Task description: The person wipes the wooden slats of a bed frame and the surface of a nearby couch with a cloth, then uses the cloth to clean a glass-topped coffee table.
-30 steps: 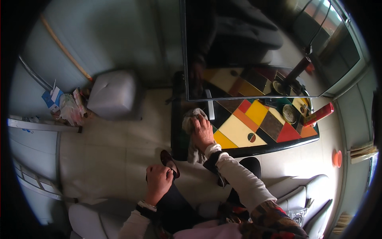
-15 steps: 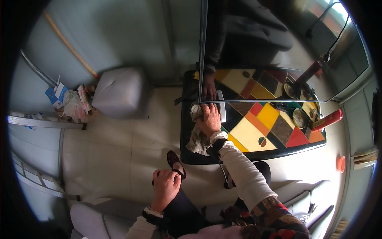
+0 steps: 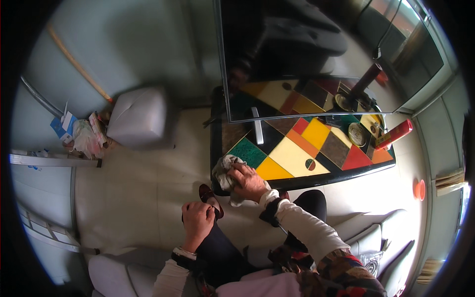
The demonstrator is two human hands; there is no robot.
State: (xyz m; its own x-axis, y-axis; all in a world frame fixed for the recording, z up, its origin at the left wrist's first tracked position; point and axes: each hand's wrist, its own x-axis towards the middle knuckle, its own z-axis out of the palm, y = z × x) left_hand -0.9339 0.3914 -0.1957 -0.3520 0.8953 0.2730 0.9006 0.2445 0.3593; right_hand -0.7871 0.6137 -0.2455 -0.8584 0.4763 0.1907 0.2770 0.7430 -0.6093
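My right hand (image 3: 249,183) presses a crumpled grey-white cloth (image 3: 228,171) onto the near left corner of a low table (image 3: 309,136). Its fingers are bent over the cloth, and part of the cloth hangs past the table's dark edge. Coloured patches in red, yellow, green, cream and black cover the tabletop. My left hand (image 3: 198,222) rests on my knee, its fingers curled and close together with nothing seen in them. On the tabletop, beyond the cloth, lies a slim white bar-shaped object (image 3: 257,125).
A large dark glossy screen (image 3: 297,59) overhangs the table's far side. At the table's right are a round dish (image 3: 356,134) and a red cylinder (image 3: 394,134). A grey padded stool (image 3: 138,117) stands left, beside bags and boxes (image 3: 86,134). An orange bowl-shaped thing (image 3: 419,189) is farther right.
My right hand has drawn the cloth from beside the white bar toward me and left, to the table's near corner. My left hand stays on my knee. The view has shifted slightly.
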